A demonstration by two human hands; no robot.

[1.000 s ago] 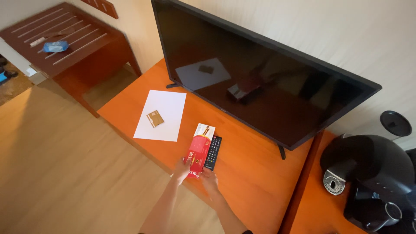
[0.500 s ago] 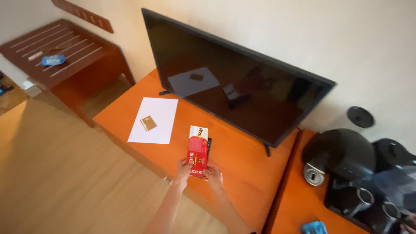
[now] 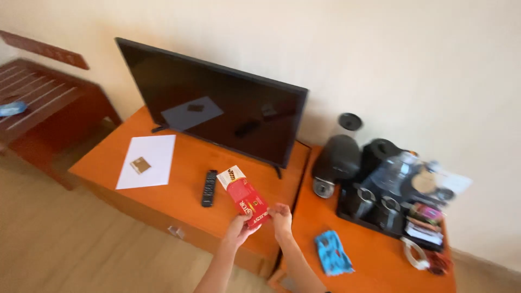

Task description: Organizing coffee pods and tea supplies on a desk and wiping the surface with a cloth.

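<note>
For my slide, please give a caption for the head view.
Both hands hold a red packet above an orange desk.

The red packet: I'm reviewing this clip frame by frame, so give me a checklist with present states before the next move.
1. Left hand grips the red packet: ok.
2. Right hand on the packet: cannot tell; it is beside the lower end.
3. Packet lifted off the orange desk: ok.
4. Remote lies apart from the packet: ok.
5. White sheet with small card untouched: ok.
</note>
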